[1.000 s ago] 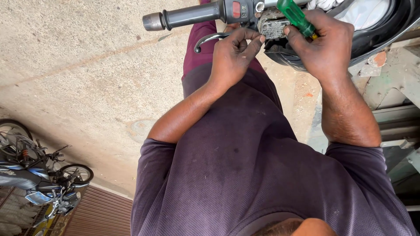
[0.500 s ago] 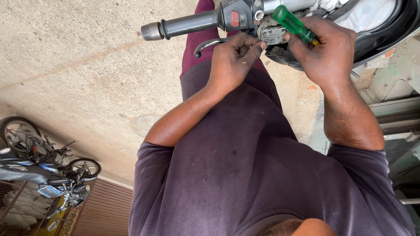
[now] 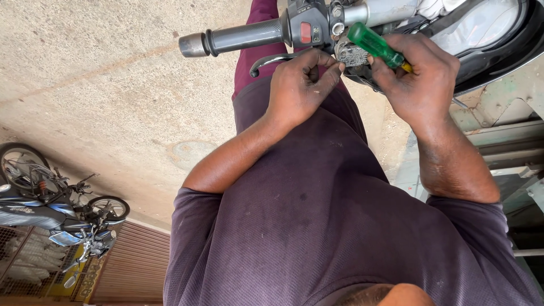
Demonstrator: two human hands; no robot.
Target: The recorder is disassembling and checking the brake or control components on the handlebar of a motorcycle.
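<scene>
A motorcycle handlebar with a black grip [image 3: 243,37] and a switch housing with a red button [image 3: 306,32] crosses the top of the view. My right hand [image 3: 419,79] is shut on a screwdriver with a green handle [image 3: 374,45], its tip hidden behind the hand. My left hand [image 3: 300,85] has its fingertips pinched against a small grey metal block [image 3: 352,55] below the bar. The curved brake lever [image 3: 272,59] pokes out just above the left knuckles. My purple shirt fills the lower middle.
The motorcycle's dark fairing and instrument cover [image 3: 487,34] sit at the top right. Pale green metal framing [image 3: 504,136] runs along the right side. Bare concrete floor [image 3: 113,96] lies to the left, with parked motorcycles [image 3: 51,204] and a ribbed shutter [image 3: 130,266] at the lower left.
The handlebar and both hands sit slightly lower in the frame as the view shifted. The screwdriver handle has tilted a little, and the left fingertips stay at the metal block.
</scene>
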